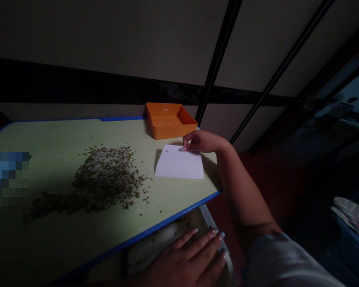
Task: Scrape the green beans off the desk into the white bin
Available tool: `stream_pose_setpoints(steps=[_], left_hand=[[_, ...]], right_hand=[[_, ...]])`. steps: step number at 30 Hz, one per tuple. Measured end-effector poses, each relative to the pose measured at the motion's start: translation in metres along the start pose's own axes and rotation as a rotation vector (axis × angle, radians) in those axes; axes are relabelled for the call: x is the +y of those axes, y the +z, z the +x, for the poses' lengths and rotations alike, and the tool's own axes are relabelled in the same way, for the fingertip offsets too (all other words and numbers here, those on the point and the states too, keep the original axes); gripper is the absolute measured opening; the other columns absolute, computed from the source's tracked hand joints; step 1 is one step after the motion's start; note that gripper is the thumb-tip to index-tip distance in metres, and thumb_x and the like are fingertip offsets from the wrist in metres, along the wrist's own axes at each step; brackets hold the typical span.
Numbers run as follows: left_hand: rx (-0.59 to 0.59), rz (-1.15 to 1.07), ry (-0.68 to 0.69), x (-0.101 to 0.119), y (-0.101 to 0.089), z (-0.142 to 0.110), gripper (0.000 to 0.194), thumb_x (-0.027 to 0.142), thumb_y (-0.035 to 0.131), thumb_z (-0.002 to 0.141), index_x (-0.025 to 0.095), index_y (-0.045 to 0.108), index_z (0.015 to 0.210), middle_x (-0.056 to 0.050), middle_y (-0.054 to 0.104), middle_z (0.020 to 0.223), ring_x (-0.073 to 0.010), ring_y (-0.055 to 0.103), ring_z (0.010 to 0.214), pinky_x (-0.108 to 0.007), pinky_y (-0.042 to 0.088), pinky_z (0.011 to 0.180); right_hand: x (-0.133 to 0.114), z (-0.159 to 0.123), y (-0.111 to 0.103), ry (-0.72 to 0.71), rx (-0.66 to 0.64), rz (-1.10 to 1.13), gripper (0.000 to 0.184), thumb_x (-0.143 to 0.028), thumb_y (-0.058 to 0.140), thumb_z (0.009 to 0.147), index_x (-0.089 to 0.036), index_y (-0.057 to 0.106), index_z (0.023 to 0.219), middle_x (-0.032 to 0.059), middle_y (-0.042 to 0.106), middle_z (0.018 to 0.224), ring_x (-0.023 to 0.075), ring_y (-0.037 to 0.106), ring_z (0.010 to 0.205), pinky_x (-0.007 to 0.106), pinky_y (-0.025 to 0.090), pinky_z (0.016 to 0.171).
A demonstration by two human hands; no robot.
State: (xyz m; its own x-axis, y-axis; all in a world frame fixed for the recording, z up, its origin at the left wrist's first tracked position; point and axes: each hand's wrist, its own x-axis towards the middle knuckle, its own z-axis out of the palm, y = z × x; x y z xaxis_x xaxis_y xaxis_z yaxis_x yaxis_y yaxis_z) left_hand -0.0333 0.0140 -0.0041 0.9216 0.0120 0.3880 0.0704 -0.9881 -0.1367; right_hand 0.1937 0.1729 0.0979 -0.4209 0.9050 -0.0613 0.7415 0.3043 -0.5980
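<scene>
While the right hand (pixel 202 141) pinches 1 white scraper (pixel 179 163) by its upper edge at the right end of the table (pixel 56 139), the left hand (pixel 185 255), fingers stretched out, is over a container (pixel 209 218) below the table's near edge. Seeds (pixel 107 175) lie scattered mid-table, and 1 orange box (pixel 174 131) sits at its far edge.

Dark-trimmed panels (pixel 107 40), red floor (pixel 265 179)

You have bare pale-yellow tabletop (pixel 146 147) between the scattered heap of small dark grains (pixel 107 179) and the white trapezoid sheet (pixel 179 163); the open orange plastic box (pixel 172 125) blocks the far side.
</scene>
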Motion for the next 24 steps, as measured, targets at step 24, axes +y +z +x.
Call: stream_pose_setpoints(steps=[24], left_hand=[[-0.009,-0.018,-0.012,0.001,0.000,0.000,0.036,0.023,0.030,0.097,0.023,0.049,0.128,0.001,0.049,0.139,-0.0135,0.038,0.130,-0.028,0.038,0.101]], right_hand=[[-0.009,0.003,0.010,-0.177,-0.005,0.141,0.022,-0.034,0.057,0.079,-0.013,0.055,0.074,-0.0043,0.043,0.059,0.0063,0.037,0.053,0.020,0.028,0.050]])
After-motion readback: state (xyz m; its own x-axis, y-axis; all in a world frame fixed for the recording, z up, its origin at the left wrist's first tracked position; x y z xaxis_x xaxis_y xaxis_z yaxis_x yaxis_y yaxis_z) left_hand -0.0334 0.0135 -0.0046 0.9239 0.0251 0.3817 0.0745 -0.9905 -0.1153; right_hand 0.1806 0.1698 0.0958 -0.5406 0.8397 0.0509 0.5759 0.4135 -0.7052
